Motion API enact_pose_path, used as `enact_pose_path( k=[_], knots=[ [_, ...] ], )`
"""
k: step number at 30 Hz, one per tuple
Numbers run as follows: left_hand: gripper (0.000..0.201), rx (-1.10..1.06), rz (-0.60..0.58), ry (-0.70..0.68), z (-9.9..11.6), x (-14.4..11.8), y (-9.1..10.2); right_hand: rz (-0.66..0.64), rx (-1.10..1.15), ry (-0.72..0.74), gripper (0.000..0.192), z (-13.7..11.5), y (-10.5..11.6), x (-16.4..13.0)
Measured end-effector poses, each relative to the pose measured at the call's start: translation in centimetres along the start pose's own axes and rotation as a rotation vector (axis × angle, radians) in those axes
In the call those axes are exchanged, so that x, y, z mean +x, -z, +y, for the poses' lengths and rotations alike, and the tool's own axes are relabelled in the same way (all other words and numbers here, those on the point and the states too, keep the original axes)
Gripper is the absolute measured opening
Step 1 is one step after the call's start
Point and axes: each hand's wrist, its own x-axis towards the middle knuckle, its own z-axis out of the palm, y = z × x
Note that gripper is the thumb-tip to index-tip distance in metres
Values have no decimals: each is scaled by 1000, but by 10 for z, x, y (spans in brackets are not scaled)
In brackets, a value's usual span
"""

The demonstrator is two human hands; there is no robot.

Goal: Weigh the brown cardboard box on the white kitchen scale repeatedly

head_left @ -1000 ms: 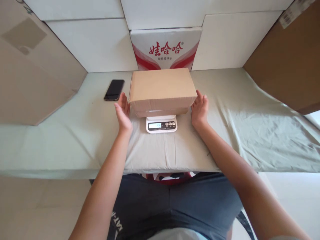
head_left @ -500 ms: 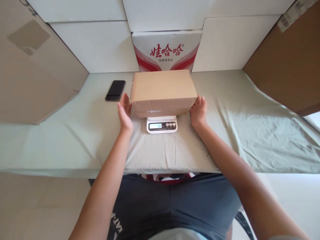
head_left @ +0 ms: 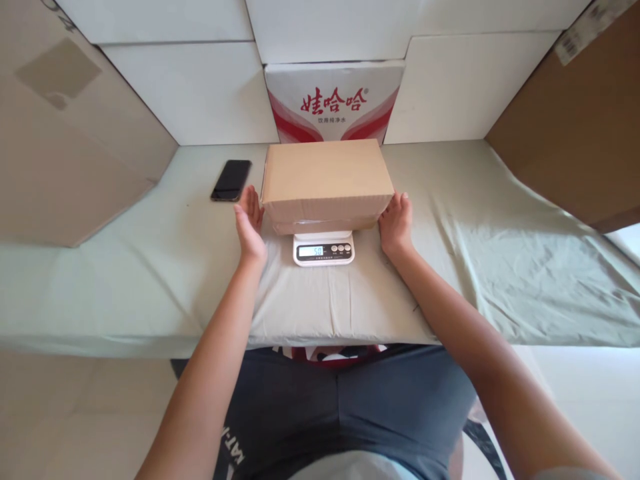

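Note:
A plain brown cardboard box (head_left: 326, 175) rests on a small white digital scale (head_left: 323, 249) on the cloth-covered table (head_left: 475, 253). The scale's display reads 50. My left hand (head_left: 249, 227) stands upright, palm inward, against the box's left end. My right hand (head_left: 397, 223) mirrors it at the right end, fingers at the box's lower edge. Both hands are flat with fingers extended, at most lightly touching the box and not wrapped around it.
A black phone (head_left: 231, 180) lies on the table left of the box. A white carton with red lettering (head_left: 334, 100) stands behind the box against white panels. Large cardboard sheets lean at the left (head_left: 70, 147) and right (head_left: 575, 120).
Both hands have closed in slightly against the box's ends. The scale reading went from 48 to 50. The box has not moved.

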Motion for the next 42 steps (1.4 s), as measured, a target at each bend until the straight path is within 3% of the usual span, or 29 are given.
enact_pose_path(
  k=[21,27,35,42],
  knots=[
    [99,-51,-5,-13,-4,1,1,-35,21,19,60,1,0,0],
    [87,-60,-12,-110,7,-5,0,-37,14,18,61,2,0,1],
    [93,-63,2,-95,16,-10,-5,-5,-71,148,73,-2,6,2],
    [94,-11,-32,-90,16,-12,-8,-43,-115,179,79,-4,3,-6]
  ],
)
